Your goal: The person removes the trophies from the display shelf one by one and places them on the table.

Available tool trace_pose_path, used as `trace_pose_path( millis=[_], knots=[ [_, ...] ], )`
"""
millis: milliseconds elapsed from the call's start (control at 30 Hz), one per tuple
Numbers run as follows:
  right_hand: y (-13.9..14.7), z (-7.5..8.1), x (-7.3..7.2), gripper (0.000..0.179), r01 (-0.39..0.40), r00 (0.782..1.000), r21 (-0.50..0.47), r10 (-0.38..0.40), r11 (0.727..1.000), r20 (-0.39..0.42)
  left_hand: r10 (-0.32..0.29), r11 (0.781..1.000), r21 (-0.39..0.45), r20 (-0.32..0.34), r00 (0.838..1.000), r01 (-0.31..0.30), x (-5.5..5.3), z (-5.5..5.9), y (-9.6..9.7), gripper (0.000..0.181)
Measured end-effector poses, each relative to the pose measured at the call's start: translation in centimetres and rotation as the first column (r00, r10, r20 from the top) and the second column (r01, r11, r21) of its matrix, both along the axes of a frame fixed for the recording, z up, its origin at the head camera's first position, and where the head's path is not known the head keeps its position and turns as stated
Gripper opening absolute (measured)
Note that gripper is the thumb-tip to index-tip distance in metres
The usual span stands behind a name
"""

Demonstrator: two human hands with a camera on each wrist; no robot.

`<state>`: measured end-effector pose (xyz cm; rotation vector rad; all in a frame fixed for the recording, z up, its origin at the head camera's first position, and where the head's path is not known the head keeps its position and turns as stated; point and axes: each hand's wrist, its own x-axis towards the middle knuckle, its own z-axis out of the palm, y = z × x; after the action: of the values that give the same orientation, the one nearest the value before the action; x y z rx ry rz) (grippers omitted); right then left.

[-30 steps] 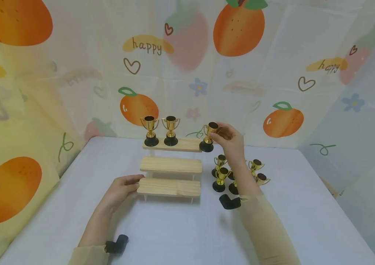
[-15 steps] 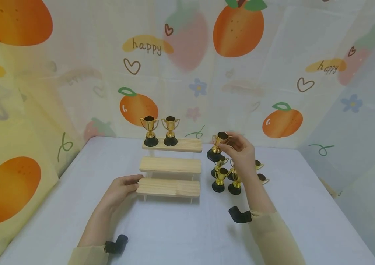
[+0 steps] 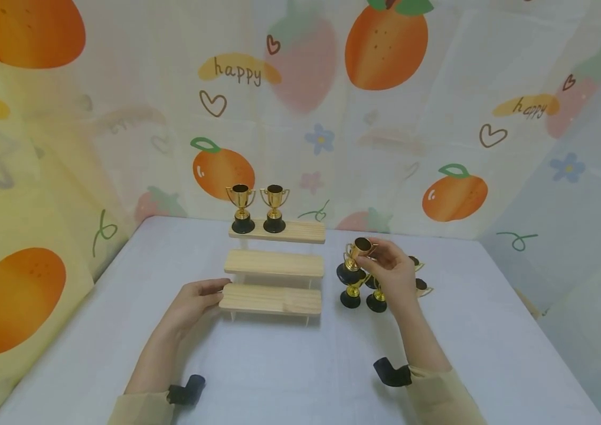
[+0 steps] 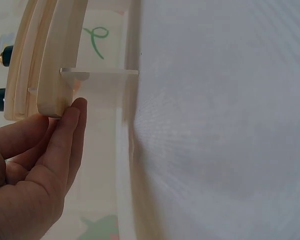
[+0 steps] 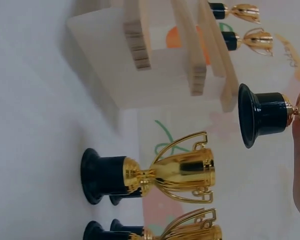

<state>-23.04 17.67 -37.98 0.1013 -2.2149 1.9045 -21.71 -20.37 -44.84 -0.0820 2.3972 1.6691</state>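
Note:
My right hand (image 3: pixel 393 271) pinches a small gold trophy cup (image 3: pixel 360 251) with a black base. In the right wrist view that held trophy (image 5: pixel 265 115) hangs off the table, its base apart from the standing trophies. Below and around it stand several like trophies (image 3: pixel 350 295), partly hidden by the hand. A three-tier wooden display shelf (image 3: pixel 274 264) is to the left, with two trophies (image 3: pixel 274 209) upright on its top tier. My left hand (image 3: pixel 191 307) holds the left end of the lowest board; the left wrist view shows thumb and fingers (image 4: pixel 65 132) at that end.
A white cloth (image 3: pixel 290 378) covers the table. Behind it hangs a fruit-print curtain (image 3: pixel 290 136), which also runs along both sides. Clear supports (image 4: pixel 100 72) carry the shelf boards. Dark camera mounts (image 3: pixel 393 373) sit on both wrists.
My right hand has carried the trophy from beside the top tier's right end, rightward and down, to just over the standing trophies. My left hand stays at the lowest board.

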Motion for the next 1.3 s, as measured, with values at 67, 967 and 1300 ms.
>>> trace_pose_path(
  millis=[67,967,1300],
  knots=[
    [0.1,-0.3,0.2,0.041,-0.003,1.0,0.003,0.003,1.0,0.008,-0.001,1.0,0.002,0.002,1.0,0.001,0.0,0.0,0.0,0.043],
    [1.0,-4.4,2.0,0.045,-0.038,0.994,-0.064,0.044,0.997,0.101,-0.003,1.0,0.01,-0.004,1.0,0.003,-0.1,-0.2,-0.1,0.044],
    [1.8,-6.2,2.0,0.047,-0.068,0.994,-0.07,0.073,0.995,0.084,0.002,1.0,0.007,-0.004,1.0,-0.002,0.0,-0.1,-0.1,0.043]
  ],
)
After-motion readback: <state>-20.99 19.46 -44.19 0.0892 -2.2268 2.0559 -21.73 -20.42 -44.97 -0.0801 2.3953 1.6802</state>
